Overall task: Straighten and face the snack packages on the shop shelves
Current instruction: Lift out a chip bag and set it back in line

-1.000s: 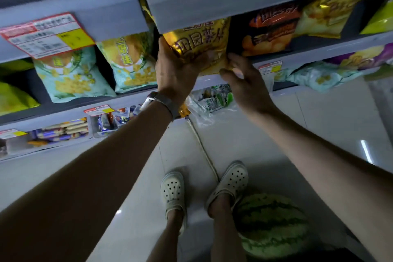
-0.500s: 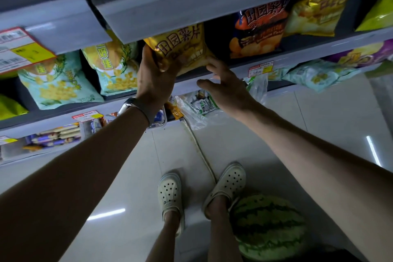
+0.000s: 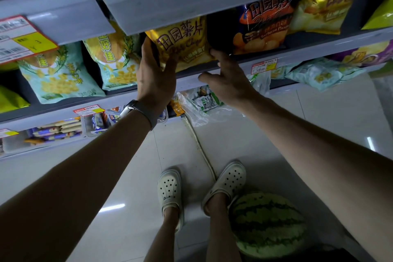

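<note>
A yellow chip bag (image 3: 187, 40) stands on the grey shelf (image 3: 297, 51), its top hidden under the shelf above. My left hand (image 3: 156, 76) grips its left edge, thumb across the front. My right hand (image 3: 227, 78) has its fingers spread, fingertips touching the bag's lower right corner, thumb by the shelf lip. To the right stand a dark blue and orange chip bag (image 3: 261, 27) and another yellow bag (image 3: 327, 4). Two light blue corn-snack bags (image 3: 57, 78) (image 3: 116, 64) stand to the left.
Price tags (image 3: 264, 65) (image 3: 23, 38) hang on the shelf lips. Lower shelves hold small packets (image 3: 57, 130) and pale bags (image 3: 321, 74). A watermelon (image 3: 268, 223) lies on the tiled floor beside my right foot (image 3: 227, 183), and a cord (image 3: 200, 147) runs along the floor.
The view has tilted up a little. My left hand has kept its hold on the yellow bag; my right hand shifted from the bag's lower right side to its lower right corner.
</note>
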`<state>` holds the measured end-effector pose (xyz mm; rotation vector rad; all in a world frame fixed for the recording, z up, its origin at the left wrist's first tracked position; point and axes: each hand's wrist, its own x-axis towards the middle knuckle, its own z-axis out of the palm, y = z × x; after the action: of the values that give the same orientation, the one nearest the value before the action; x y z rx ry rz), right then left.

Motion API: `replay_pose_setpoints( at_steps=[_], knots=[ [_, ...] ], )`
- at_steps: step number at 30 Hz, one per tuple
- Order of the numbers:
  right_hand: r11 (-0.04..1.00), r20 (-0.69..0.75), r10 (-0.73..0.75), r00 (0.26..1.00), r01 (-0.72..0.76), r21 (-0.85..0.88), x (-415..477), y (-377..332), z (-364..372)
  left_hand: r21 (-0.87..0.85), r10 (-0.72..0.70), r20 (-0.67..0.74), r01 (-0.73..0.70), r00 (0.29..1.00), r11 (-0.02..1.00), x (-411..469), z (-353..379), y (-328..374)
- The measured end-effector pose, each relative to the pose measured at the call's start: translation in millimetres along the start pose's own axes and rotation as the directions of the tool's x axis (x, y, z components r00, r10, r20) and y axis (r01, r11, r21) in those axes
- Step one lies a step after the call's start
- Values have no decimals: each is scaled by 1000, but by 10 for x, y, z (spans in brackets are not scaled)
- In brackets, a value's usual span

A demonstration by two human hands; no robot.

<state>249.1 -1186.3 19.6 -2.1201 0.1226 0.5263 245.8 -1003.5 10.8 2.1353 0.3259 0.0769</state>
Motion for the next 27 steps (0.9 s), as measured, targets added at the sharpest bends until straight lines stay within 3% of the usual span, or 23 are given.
replay_pose_setpoints(
  at_steps=[7,11,18,23,25,27],
  knots=[
    [990,3,-41,999,41,-136,-120,50,-165,368,-108,182,34,977,929,-316,-170,190],
    [943,-77,-135,988,104,-315,-259,157,-483,451,-105,239,-15,965,893,-549,-201,371],
    [825,-210,-194,958,44,-563,-442,487,-1296,446,89,344,-247,935,860,-553,270,722],
    [784,-348,-143,926,-108,-611,-359,722,-1785,413,100,325,-236,941,880,-290,816,943],
    [798,-422,-54,905,-215,-564,-269,797,-1925,335,102,283,-198,954,921,-171,1013,1045],
    [878,-467,104,878,-301,-372,-153,833,-2024,241,56,241,-116,969,964,-75,1188,1132]
  ],
)
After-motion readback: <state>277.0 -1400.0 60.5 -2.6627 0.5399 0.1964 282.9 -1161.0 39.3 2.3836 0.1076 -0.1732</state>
